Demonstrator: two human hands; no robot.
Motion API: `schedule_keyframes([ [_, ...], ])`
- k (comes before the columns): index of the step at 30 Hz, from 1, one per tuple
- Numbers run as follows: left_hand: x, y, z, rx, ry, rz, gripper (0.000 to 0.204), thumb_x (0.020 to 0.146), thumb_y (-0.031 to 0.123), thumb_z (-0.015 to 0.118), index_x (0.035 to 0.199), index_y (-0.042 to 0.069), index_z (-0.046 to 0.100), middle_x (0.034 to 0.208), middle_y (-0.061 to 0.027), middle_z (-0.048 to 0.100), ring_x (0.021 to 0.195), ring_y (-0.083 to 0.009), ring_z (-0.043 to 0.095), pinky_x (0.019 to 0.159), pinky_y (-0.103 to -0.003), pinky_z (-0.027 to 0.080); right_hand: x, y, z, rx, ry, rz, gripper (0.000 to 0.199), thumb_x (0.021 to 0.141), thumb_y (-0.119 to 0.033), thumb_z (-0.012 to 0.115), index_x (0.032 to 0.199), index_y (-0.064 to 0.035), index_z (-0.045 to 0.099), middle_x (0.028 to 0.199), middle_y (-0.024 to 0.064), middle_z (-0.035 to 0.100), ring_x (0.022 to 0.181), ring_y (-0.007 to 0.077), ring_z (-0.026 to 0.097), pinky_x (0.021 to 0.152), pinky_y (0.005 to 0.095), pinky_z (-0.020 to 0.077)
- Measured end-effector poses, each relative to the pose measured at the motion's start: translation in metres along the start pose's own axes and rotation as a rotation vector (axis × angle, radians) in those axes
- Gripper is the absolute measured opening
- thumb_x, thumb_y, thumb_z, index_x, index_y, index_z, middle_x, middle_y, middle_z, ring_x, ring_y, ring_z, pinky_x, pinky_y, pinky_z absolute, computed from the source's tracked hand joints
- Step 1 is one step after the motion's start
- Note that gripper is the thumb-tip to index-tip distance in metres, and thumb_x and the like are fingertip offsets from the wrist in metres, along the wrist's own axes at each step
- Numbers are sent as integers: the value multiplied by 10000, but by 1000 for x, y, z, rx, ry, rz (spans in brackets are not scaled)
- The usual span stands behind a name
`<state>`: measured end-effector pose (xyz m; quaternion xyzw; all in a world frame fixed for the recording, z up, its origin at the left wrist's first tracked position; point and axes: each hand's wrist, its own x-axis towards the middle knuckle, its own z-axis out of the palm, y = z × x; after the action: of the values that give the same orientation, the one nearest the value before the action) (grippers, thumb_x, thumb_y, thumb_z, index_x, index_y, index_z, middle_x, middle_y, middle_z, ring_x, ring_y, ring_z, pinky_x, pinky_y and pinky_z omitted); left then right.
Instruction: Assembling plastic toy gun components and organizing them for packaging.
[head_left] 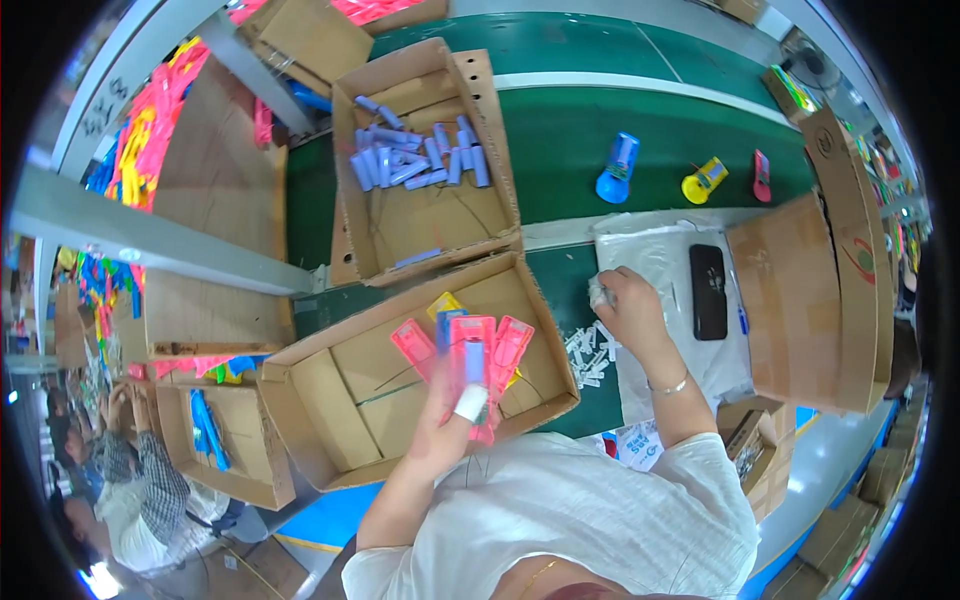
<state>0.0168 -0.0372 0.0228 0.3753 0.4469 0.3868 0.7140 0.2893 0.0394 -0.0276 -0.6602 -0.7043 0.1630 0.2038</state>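
Note:
My left hand (442, 425), with a white wrap on its thumb, grips a long pink plastic casing (473, 328) above the near cardboard box. A light purple cylinder (473, 362), like a battery cell, lies within that casing. Beneath and beside it in the box are more pink casings (513, 342), along with a blue one (450, 325) and a yellow one (444, 304). To the right, the fingers of my right hand (634, 312) are pinched together, white at the tips; whatever they hold is hidden. Close by lies a pile of small white pieces (590, 358).
Behind the near cardboard box (330, 430) stands another box (432, 225) with several purple cylinders. A black phone (709, 292) rests on white sheeting at right. Blue (618, 168), yellow (706, 180) and pink (762, 175) items sit on the green belt. A co-worker (150, 490) is at far left.

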Motion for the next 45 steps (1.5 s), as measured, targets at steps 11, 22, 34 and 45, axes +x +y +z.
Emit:
schedule_keyframes([
  [11, 2, -1, 17, 123, 41, 20, 447, 940, 137, 449, 1345, 55, 280, 934, -64, 520, 648, -88, 522, 571, -244, 454, -16, -110, 13, 777, 171, -275, 171, 772, -94, 715, 856, 28, 630, 754, 43, 580, 638, 94, 513, 580, 228, 416],
  [22, 8, 1, 16, 726, 101, 373, 473, 892, 80, 490, 1325, -18, 327, 1251, -212, 440, 1102, -332, 510, 921, -358, 407, -5, -99, 19, 1283, -304, 282, 110, 849, -85, 633, 890, 14, 608, 803, 29, 640, 722, 61, 575, 665, 201, 463],
  [34, 0, 8, 7, 62, -41, -102, 432, 949, 139, 425, 1340, 131, 242, 834, -56, 521, 641, -106, 543, 559, -271, 473, 5, -112, 4, 666, -190, -36, 120, 798, -69, 690, 819, 0, 594, 719, 16, 588, 662, 53, 537, 605, 211, 448],
  [45, 1, 10, 0, -103, -36, -99, 440, 947, 152, 446, 1344, 125, 257, 885, -74, 521, 662, -139, 556, 595, -283, 483, 7, -103, 8, 386, 170, -833, 243, 681, -84, 726, 886, -13, 614, 907, 132, 601, 799, 310, 611, 678, 367, 516],
])
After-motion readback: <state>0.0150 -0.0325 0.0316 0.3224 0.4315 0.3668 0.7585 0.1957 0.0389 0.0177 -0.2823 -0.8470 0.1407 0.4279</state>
